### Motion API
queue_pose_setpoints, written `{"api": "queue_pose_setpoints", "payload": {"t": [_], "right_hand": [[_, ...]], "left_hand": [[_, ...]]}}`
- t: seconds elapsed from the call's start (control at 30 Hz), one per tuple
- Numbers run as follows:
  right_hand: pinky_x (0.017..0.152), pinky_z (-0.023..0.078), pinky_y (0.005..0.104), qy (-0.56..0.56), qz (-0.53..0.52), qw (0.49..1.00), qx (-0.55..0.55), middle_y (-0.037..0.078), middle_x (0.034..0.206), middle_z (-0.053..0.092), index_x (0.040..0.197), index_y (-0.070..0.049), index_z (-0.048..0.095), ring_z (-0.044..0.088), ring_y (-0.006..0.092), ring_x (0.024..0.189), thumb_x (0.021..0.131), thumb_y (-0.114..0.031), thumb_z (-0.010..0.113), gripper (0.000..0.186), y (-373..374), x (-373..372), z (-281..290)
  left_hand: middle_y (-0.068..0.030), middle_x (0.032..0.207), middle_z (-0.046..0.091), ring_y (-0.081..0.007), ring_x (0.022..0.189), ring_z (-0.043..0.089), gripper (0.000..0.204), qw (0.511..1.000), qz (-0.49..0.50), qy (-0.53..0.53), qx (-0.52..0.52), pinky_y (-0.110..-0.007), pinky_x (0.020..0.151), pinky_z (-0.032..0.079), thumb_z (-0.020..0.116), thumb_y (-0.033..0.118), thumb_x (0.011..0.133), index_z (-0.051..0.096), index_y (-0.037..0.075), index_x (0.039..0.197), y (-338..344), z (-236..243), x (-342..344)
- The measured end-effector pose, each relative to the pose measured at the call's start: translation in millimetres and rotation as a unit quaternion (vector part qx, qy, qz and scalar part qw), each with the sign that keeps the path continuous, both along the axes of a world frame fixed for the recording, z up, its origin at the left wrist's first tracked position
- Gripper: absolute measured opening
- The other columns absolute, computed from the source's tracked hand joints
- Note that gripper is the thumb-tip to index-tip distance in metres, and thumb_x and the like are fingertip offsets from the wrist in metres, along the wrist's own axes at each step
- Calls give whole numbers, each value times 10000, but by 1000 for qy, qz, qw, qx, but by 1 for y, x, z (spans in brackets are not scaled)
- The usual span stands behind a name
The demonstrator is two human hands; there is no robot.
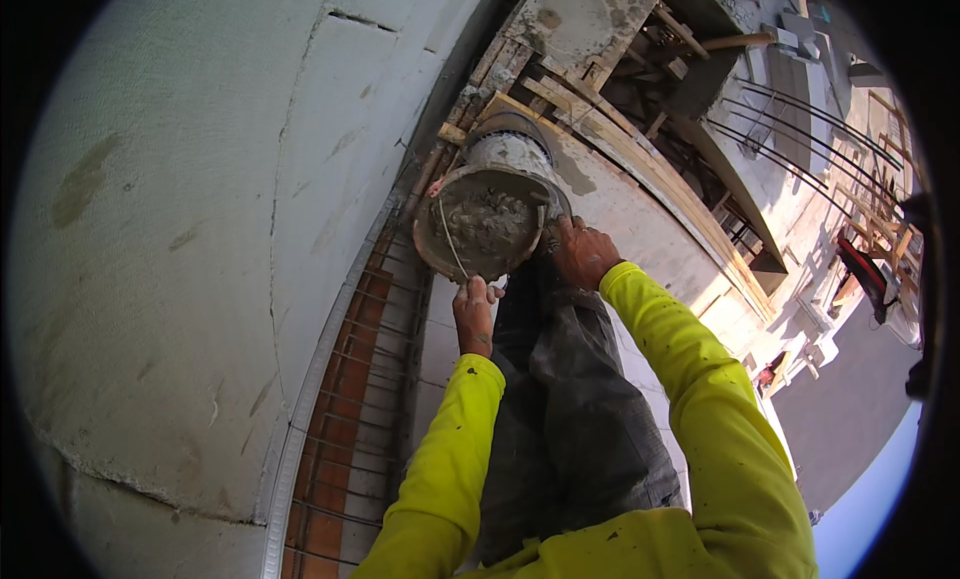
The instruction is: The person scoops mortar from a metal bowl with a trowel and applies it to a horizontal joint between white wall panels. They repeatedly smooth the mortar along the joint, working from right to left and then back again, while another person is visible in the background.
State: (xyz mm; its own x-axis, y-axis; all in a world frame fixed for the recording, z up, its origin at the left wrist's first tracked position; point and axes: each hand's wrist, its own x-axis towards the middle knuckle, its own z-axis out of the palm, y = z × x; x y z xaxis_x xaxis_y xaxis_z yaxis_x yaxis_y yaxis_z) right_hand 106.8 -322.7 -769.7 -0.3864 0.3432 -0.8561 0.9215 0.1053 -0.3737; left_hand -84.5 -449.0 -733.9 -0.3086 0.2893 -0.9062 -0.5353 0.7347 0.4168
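Observation:
A round bucket [425,244] full of wet grey mortar [488,219] is in front of my legs, its opening facing me. My left hand [475,317] is closed at the near rim, where the bucket's thin wire handle [447,229] comes down to the fingers. At the bucket's right side, my right hand [584,253] is curled closed against the rim; its fingertips are partly hidden. Just beyond the mortar stands a pale, mortar-smeared bucket [515,151], partly covered by the nearer one.
A pale block wall [190,209] rises close on my left. Along its foot runs a trench with steel reinforcing bars [365,404] and a reddish-brown board [345,409]. To the right lie long timber planks [660,184], an opening with loose wood, and protruding rebar [800,129].

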Motion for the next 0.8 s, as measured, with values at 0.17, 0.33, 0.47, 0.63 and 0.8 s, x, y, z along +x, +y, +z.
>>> {"api": "queue_pose_setpoints", "payload": {"t": [0.17,0.33,0.47,0.63,0.8], "right_hand": [[893,526,513,32,-49,994,-93,308,1048,671,1229,37,506,656,462,1009,926,-407,599,545,-18,-43,-54],[903,522,488,86,-50,982,-162,323,1045,665,1224,37,544,651,455,1022,900,-398,635,550,-32,-38,-83],[906,521,479,163,11,968,-190,321,1041,666,1247,32,548,653,445,1022,887,-386,643,560,-35,-24,-83],[899,524,477,151,-5,978,-147,298,992,679,1305,10,533,658,445,999,877,-356,649,576,-24,-15,-67],[878,530,474,167,10,973,-156,279,994,684,1284,-1,549,658,445,987,881,-339,653,535,5,-5,-29]], "left_hand": [[-7,753,447,-164,777,518,291,1000,-4,-27,15,-355,849,466,463,267,1036,490,72,821,-1,-1,-2],[-5,762,443,-168,797,527,315,999,-27,-23,38,-350,855,458,481,292,1042,469,92,800,-4,-3,4],[5,737,401,-153,750,485,313,999,18,-35,-2,-351,830,463,495,277,1036,452,102,780,-7,-1,6],[8,693,423,-155,719,527,304,998,52,-15,-23,-344,800,465,550,230,1002,491,91,738,4,5,-5],[7,691,440,-153,695,520,252,997,75,-6,-29,-327,755,457,606,188,941,506,91,731,23,26,-7]]}}
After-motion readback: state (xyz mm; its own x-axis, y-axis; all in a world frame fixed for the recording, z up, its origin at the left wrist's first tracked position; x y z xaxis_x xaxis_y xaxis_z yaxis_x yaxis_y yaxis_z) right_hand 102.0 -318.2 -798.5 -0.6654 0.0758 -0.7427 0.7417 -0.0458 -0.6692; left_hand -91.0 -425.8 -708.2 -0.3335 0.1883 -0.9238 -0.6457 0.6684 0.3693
